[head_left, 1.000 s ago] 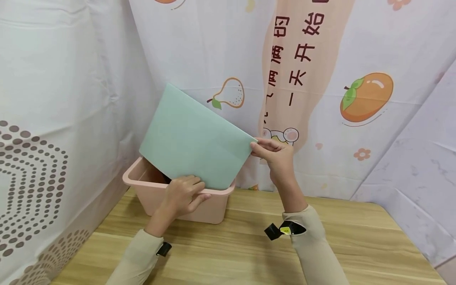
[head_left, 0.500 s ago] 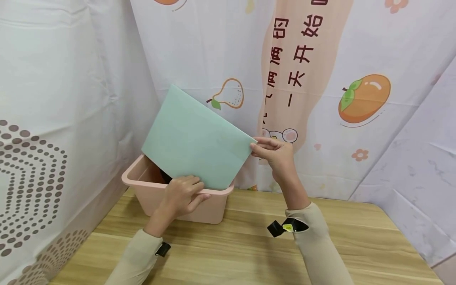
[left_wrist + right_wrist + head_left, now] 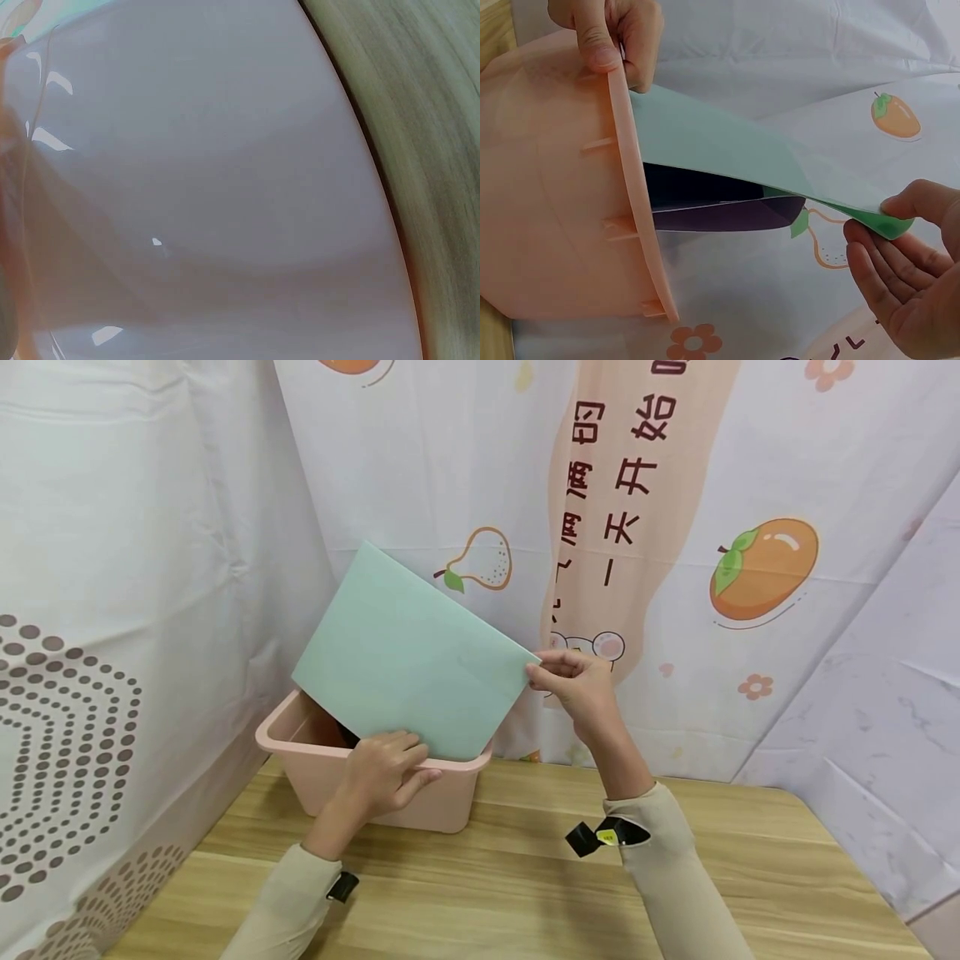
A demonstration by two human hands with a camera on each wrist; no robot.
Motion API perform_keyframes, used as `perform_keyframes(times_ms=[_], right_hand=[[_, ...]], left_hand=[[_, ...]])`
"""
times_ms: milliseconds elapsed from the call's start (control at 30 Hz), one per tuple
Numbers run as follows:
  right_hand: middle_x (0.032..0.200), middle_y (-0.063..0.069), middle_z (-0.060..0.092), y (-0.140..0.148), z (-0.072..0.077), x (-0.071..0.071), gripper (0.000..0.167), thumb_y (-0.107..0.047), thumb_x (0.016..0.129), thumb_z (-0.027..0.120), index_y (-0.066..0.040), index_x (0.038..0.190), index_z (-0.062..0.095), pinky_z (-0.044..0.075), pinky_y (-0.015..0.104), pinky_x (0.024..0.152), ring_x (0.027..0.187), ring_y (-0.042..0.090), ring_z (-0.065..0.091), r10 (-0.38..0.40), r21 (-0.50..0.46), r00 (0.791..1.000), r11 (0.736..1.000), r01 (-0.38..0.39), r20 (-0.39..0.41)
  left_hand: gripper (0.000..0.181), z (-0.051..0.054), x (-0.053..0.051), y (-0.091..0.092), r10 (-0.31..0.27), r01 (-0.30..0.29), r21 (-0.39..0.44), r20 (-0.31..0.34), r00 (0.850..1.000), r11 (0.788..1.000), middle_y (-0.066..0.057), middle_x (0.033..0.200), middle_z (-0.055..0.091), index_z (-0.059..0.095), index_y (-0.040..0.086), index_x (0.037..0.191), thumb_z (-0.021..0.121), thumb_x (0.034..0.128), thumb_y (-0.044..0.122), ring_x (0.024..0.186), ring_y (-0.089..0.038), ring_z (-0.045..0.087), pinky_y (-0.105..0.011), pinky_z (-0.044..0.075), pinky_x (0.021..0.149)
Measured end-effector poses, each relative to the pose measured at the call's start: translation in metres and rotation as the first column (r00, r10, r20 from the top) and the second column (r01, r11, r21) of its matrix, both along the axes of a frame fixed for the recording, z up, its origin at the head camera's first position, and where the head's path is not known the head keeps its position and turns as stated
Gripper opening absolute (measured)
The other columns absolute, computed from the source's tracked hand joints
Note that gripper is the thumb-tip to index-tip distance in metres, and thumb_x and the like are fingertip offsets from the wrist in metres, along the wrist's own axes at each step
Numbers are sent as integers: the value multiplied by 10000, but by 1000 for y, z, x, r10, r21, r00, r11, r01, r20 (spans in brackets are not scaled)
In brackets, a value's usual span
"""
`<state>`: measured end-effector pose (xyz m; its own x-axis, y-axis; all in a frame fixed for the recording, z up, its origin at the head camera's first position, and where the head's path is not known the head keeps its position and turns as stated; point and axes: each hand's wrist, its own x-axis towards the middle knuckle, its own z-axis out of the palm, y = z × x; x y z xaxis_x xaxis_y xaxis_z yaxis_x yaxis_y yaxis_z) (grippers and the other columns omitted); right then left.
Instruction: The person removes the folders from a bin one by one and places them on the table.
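Observation:
A flat mint-green sheet [image 3: 412, 652] stands tilted in a pink plastic bin [image 3: 442, 802], its upper part well above the rim. My right hand [image 3: 581, 689] pinches its right corner between thumb and fingers. The right wrist view shows that corner of the green sheet [image 3: 889, 223] bending slightly in the grip. Beneath it, a dark purple flat piece [image 3: 735, 215] sticks out of the bin. My left hand [image 3: 386, 772] grips the bin's front rim, fingers over the edge and thumb outside. The left wrist view is mostly filled by the bin's wall [image 3: 225, 150].
The bin stands on a wood-grain table [image 3: 525, 893] near its back left edge. A white printed curtain [image 3: 652, 710] hangs close behind, and another curtain [image 3: 187, 568] is at the left. The bin's inside is mostly hidden by the sheet.
The sheet's left corner shifts slightly right, then back left. Both hands keep their holds. My right forearm has drifted a little to the right.

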<state>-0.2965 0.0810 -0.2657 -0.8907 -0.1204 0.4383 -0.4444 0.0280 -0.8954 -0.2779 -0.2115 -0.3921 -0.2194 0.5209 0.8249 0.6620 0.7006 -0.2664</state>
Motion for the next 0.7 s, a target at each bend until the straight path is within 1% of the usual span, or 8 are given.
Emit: perform_keyframes(times_ms=[133,233,333,467,700], right_hand=[[802,-94,728,-1,-2,-1,251,-11,906,714,131,1107,661,613,276,762,732,89,713,39,15,998,999,-38,-41],[818,-77,731,-1,-4,-2,229,-3,915,698,125,1099,651,620,302,762,743,105,724,68,-4,996,998,-68,-51],[845,-61,747,-2,-6,-3,207,2,923,687,104,1098,642,623,325,777,766,117,743,103,-41,994,994,-104,-36],[874,-40,767,-2,-6,-2,198,16,930,674,84,1109,623,619,344,809,799,127,756,145,-85,989,986,-145,-10],[914,-36,778,-1,-6,0,265,11,932,678,102,1175,626,609,358,839,844,114,759,159,-95,987,983,-158,6]], left_hand=[[559,0,0,0,1,-1,-1,-2,1000,1000,35,629,442,534,159,703,368,1058,557,521,-98,380,-235,325,470],[564,0,0,0,6,-6,-4,4,1000,1000,32,628,444,530,159,699,369,1055,566,519,-105,384,-240,327,472],[573,0,0,0,13,-13,-4,9,1000,1000,28,622,438,518,159,691,363,1052,576,516,-111,381,-244,325,471],[577,-1,-1,-1,18,-18,-9,7,1000,1000,25,634,458,541,155,709,354,1053,579,522,-122,402,-258,349,475],[575,-2,-1,0,16,-16,-15,14,1000,1000,28,636,454,541,159,708,352,1054,577,522,-118,392,-261,346,477]])
